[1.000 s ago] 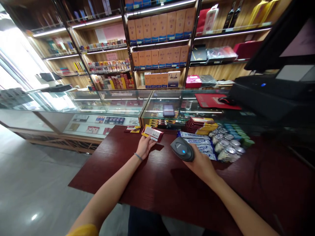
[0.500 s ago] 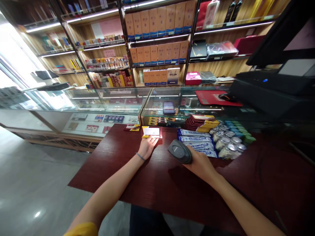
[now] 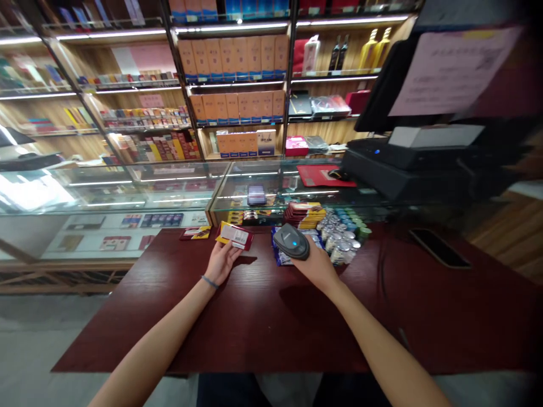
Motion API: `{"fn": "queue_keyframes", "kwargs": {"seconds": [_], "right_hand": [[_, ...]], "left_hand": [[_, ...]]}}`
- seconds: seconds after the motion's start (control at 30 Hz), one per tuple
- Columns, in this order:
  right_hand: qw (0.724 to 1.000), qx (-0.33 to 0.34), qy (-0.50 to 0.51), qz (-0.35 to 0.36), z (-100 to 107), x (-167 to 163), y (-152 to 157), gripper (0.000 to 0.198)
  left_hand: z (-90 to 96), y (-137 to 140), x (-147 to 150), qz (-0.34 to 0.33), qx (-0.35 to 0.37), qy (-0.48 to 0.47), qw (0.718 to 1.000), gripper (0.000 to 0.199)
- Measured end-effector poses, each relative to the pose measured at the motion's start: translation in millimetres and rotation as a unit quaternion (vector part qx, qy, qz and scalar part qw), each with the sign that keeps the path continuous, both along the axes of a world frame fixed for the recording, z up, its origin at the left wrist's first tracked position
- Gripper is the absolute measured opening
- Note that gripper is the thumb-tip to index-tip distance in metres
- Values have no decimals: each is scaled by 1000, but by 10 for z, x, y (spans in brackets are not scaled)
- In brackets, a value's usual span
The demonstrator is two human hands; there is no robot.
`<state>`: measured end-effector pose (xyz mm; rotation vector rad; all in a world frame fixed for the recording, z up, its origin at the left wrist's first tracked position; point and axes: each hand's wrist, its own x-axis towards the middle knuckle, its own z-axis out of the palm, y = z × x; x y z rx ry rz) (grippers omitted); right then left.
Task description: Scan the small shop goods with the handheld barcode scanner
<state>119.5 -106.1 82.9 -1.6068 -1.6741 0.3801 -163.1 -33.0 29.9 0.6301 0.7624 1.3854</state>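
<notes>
While the left hand (image 3: 219, 264) has its fingers closed on a flat packet (image 3: 235, 235) just above the far edge of the table (image 3: 246, 322), a white label (image 3: 231, 232) with a barcode shows, but its words are too small to read. A pink sheet (image 3: 449, 73) by the dark screen has rows of writing, too blurry to read. The packet is dark red with a yellow end, thin like a bar, and it tips up over its shadow. The right hand (image 3: 317, 264) is wrapped around a dark grey scanner (image 3: 291, 242), smooth and rounded, with a blue light. Beneath it lie shiny blue wrappers (image 3: 278, 255), next to a red and yellow pile (image 3: 301, 215) and round jars (image 3: 339, 250) with silver lids. One more packet (image 3: 195, 232) lies near the far left corner. The table is red-brown wood with a soft shine.
</notes>
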Motion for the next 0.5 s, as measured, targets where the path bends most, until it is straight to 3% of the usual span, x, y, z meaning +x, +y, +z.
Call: {"fn": "queue_keyframes", "kwargs": {"seconds": [0.27, 0.5], "right_hand": [[987, 64, 128, -72, 158, 501, 111, 43], [971, 47, 211, -102, 307, 921, 62, 40]], "left_hand": [[149, 3, 129, -41, -4, 111, 993, 34], [527, 200, 624, -5, 42, 135, 990, 42]]}}
